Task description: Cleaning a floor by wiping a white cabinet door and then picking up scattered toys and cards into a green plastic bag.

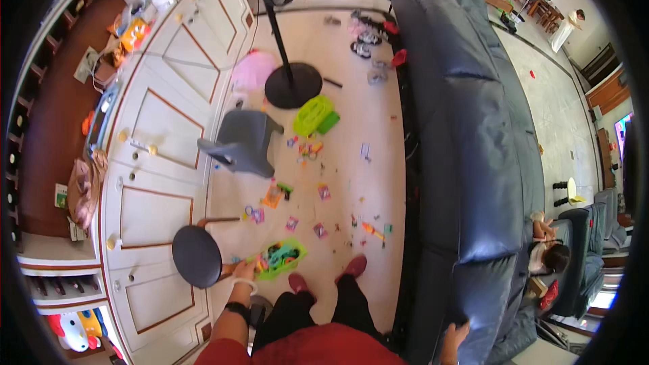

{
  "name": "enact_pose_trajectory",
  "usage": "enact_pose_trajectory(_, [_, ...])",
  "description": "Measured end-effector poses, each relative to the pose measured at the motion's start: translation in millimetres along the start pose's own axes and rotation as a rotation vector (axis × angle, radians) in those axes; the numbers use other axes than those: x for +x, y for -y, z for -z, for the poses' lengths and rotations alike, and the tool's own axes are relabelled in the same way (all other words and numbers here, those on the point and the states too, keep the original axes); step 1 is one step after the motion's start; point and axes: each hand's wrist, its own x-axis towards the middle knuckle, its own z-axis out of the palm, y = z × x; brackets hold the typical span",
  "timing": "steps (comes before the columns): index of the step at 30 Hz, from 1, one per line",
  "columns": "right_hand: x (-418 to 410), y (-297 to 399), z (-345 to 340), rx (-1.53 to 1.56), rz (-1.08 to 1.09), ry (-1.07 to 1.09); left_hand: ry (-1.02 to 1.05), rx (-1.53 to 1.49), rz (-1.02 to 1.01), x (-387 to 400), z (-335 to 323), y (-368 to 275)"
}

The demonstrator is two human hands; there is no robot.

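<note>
My left hand point(245, 270) grips the left end of a lime-green plastic basket point(299, 256) holding several small toys in mixed colours. A white bangle and a dark wristband circle that arm. My right hand point(457, 335) is at the back of the dark blue leather sofa point(481, 172); a small dark patch shows by its fingers, and whether it holds anything is unclear. Between my feet and the fan lie scattered small toys and cards, among them an orange packet point(272, 196), a pink card point(319, 230) and an orange-yellow toy point(373, 231).
A black round stool point(197, 256) and a grey plastic chair point(246, 139) stand along the white cabinets point(157, 213). Beyond are a second green basket point(313, 115), a pedestal fan point(293, 86) and shoes point(367, 43). One person point(550, 256) sits behind the sofa; another point(567, 30) stands farther off.
</note>
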Motion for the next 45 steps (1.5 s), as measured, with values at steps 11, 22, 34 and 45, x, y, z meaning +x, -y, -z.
enact_pose_trajectory(11, [0.5,261.1,49.1,0.373,0.632,0.702,0.353,0.202,-0.35,29.5,-38.9,36.3])
enact_pose_trajectory(22, [89.9,354.5,-247.3,0.096,0.72,0.729,0.591,-0.25,-0.105,26.3,-133.2,94.4])
enact_pose_trajectory(34, [134.2,281.2,-553.7,-0.455,1.037,0.53,0.712,-0.265,0.093,166.4,-251.6,167.8])
enact_pose_trajectory(45, [85.6,363.1,-526.9,0.217,1.099,1.285,0.798,-0.089,0.026,236.1,-240.7,143.4])
